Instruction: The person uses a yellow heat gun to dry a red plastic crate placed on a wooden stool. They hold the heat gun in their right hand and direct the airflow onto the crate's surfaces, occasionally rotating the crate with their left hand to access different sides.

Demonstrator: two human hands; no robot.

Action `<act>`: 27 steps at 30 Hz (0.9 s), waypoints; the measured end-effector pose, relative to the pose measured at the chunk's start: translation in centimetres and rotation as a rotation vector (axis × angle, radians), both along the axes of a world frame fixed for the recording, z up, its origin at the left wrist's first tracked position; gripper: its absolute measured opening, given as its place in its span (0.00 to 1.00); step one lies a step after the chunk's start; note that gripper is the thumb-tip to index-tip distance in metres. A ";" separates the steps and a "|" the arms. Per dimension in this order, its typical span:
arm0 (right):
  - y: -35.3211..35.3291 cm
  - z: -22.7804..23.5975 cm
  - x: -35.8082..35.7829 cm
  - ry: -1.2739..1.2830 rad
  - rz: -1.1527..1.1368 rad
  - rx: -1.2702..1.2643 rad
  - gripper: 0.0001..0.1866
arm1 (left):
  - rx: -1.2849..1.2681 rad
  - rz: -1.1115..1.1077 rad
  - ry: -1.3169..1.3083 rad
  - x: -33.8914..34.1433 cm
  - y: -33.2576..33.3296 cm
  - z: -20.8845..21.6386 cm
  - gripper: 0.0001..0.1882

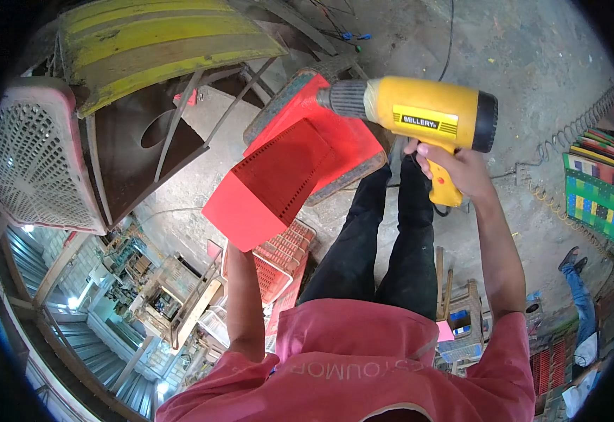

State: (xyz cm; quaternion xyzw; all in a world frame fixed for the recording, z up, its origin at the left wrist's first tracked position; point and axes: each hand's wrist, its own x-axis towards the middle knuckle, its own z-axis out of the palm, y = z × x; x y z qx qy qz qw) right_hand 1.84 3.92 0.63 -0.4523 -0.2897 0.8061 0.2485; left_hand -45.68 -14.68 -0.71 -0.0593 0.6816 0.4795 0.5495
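My right hand (459, 169) grips the handle of a yellow heat gun (426, 105) with a black rear cap. Its dark ribbed nozzle points left over a bright red plastic piece (353, 144). That piece is a bent shape with an open, box-like part, rows of small holes along its edges and a flat red end face (240, 209). Its far part lies on a worn, dark-edged board (346, 181). My left forearm (245, 302) reaches up to the near end of the red piece, which hides my left hand and its fingers.
A yellow-striped curved panel (166, 42) on a metal frame and a pale perforated plastic chair back (40, 155) stand at left. Red crates (279, 257) sit beside my legs. At right are a coiled hose (581, 123), a stack of coloured sheets (595, 197) and another person's leg (585, 302).
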 end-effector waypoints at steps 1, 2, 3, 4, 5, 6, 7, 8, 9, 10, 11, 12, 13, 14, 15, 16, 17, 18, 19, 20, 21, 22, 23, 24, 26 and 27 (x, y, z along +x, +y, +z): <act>0.3 0.3 -0.3 -0.005 -0.004 -0.011 0.10 | -0.001 0.001 -0.002 0.0 -0.1 0.0 0.33; 0.5 0.4 -0.4 -0.010 -0.008 -0.023 0.10 | -0.003 -0.004 0.000 0.0 0.0 0.0 0.34; 0.6 0.5 0.0 0.017 0.004 -0.001 0.09 | -0.004 -0.003 0.000 0.0 -0.1 0.0 0.34; 0.4 0.3 0.6 -0.014 0.042 0.012 0.09 | -0.004 -0.006 0.000 0.0 0.0 0.0 0.34; 0.0 0.0 1.5 -0.046 0.081 0.024 0.08 | -0.009 -0.007 -0.001 0.0 0.0 0.0 0.34; -0.5 -0.3 2.5 -0.078 0.120 0.035 0.08 | -0.011 -0.010 -0.005 -0.1 0.1 0.1 0.34; -1.5 -0.7 3.6 -0.137 0.162 0.018 0.09 | -0.014 -0.013 -0.005 -0.2 0.1 0.0 0.34; -2.1 -0.5 4.5 -0.139 0.174 -0.008 0.10 | -0.016 -0.014 -0.007 -0.2 0.0 0.0 0.34; -2.8 -0.2 5.3 -0.142 0.186 -0.035 0.10 | -0.023 -0.015 -0.004 -0.3 0.0 0.0 0.34; -3.4 0.2 6.2 -0.148 0.198 -0.062 0.11 | -0.022 -0.013 -0.008 -0.4 -0.1 0.0 0.34; -4.4 0.0 6.9 -0.102 0.174 -0.096 0.12 | -0.026 -0.016 -0.005 -0.5 0.0 -0.1 0.34; -5.1 0.2 7.6 -0.113 0.168 -0.118 0.12 | -0.028 -0.020 -0.008 -0.5 0.0 -0.2 0.34; -5.8 0.4 8.3 -0.121 0.162 -0.141 0.12 | -0.033 -0.021 -0.009 -0.7 0.1 -0.1 0.34; -6.4 0.5 8.8 -0.128 0.156 -0.164 0.12 | -0.038 -0.027 -0.008 -0.8 0.1 -0.1 0.35; -6.8 0.4 9.0 -0.134 0.153 -0.138 0.12 | -0.038 -0.029 -0.006 -0.9 0.1 -0.2 0.35; -6.8 0.5 8.7 -0.123 0.125 -0.141 0.11 | -0.044 -0.036 -0.006 -1.0 0.2 -0.2 0.35; -6.9 0.5 8.2 -0.111 0.097 -0.144 0.11 | -0.049 -0.046 -0.005 -1.1 0.3 -0.3 0.35; -6.9 0.6 7.7 -0.100 0.069 -0.147 0.11 | -0.056 -0.055 -0.008 -1.1 0.2 -0.4 0.35; -6.8 0.7 6.8 -0.105 0.020 -0.120 0.11 | -0.062 -0.061 -0.007 -1.2 0.2 -0.5 0.35; -6.7 0.7 5.9 -0.108 -0.032 -0.089 0.10 | -0.066 -0.073 -0.006 -1.3 0.1 -0.7 0.35; -6.7 0.6 5.2 -0.111 -0.085 -0.059 0.10 | -0.075 -0.090 -0.005 -1.4 0.1 -0.9 0.35; -6.9 0.5 4.8 -0.140 -0.048 -0.059 0.10 | -0.093 -0.105 -0.001 -1.5 -0.5 -1.0 0.35; -6.9 0.5 4.7 -0.170 -0.012 -0.060 0.09 | -0.116 -0.123 0.001 -1.6 -1.0 -1.3 0.35; -7.1 0.6 4.6 -0.201 0.024 -0.060 0.09 | -0.142 -0.138 0.001 -1.3 -1.7 -1.8 0.35; -8.1 0.9 5.0 -0.142 0.074 -0.036 0.08 | -0.266 -0.180 0.009 -1.2 -4.9 -3.2 0.36; -9.1 0.5 5.4 -0.109 0.095 -0.037 0.08 | -0.332 -0.200 0.008 -0.8 -7.0 -3.8 0.36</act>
